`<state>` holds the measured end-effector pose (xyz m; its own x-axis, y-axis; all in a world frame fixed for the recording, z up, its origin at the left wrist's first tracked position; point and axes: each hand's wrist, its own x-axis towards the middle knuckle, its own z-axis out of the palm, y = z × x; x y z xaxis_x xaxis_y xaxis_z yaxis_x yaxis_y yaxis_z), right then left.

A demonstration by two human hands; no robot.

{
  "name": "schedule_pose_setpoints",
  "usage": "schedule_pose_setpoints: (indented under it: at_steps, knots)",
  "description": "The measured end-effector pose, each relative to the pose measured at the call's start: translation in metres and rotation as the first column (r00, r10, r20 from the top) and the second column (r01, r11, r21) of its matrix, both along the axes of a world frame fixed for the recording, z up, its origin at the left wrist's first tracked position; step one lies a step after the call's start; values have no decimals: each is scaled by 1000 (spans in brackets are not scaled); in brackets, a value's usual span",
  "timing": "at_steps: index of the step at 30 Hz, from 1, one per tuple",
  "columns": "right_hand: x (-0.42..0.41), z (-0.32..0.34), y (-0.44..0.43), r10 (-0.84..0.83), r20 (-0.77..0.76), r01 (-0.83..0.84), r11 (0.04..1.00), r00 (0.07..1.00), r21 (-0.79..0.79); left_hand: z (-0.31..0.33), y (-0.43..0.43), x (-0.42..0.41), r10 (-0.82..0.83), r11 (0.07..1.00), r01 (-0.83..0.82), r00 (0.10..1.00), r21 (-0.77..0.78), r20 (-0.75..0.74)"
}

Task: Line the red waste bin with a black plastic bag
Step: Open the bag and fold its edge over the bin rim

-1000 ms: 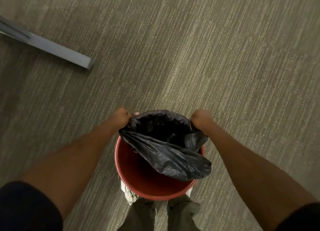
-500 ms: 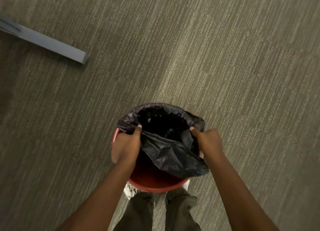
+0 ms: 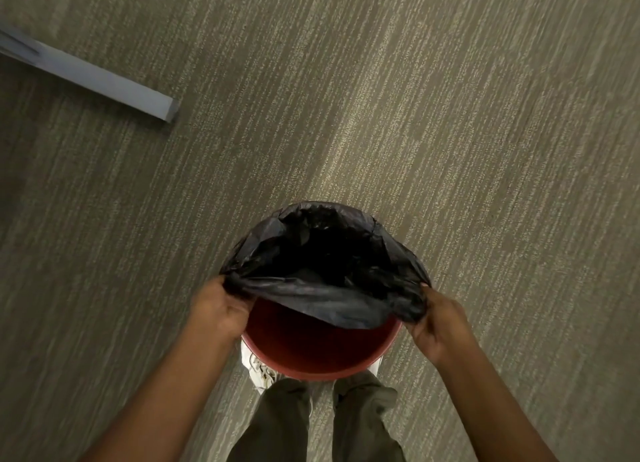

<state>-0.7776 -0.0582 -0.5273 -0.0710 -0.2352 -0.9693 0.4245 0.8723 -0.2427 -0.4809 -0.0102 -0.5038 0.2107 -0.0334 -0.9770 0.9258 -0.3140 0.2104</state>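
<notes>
The red waste bin [image 3: 320,359] stands on the carpet right in front of my feet. A black plastic bag [image 3: 325,264] is folded over the bin's far rim and both sides, its mouth open and dark inside. The bag's near edge stretches loose across the bin, leaving the near red inner wall and rim bare. My left hand [image 3: 220,311] pinches the bag's edge at the bin's left side. My right hand [image 3: 438,321] grips the bag's edge at the right side.
Striped grey-green carpet [image 3: 450,115] surrounds the bin. A grey metal furniture leg [image 3: 104,81] lies along the floor at the upper left. My white shoes [image 3: 258,366] and dark trousers [image 3: 277,423] are just below the bin.
Both hands have slid along the rim toward me, drawing the bag's edge down the bin's sides. The slack fold that hung inside is now pulled out flatter across the opening.
</notes>
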Motion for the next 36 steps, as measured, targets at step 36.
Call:
schedule_pose_setpoints:
  at_steps: [36]
  knots:
    - [-8, -27, 129, 193, 189, -207, 977, 963, 56, -30, 134, -16, -272, 945, 275, 961, 176, -43]
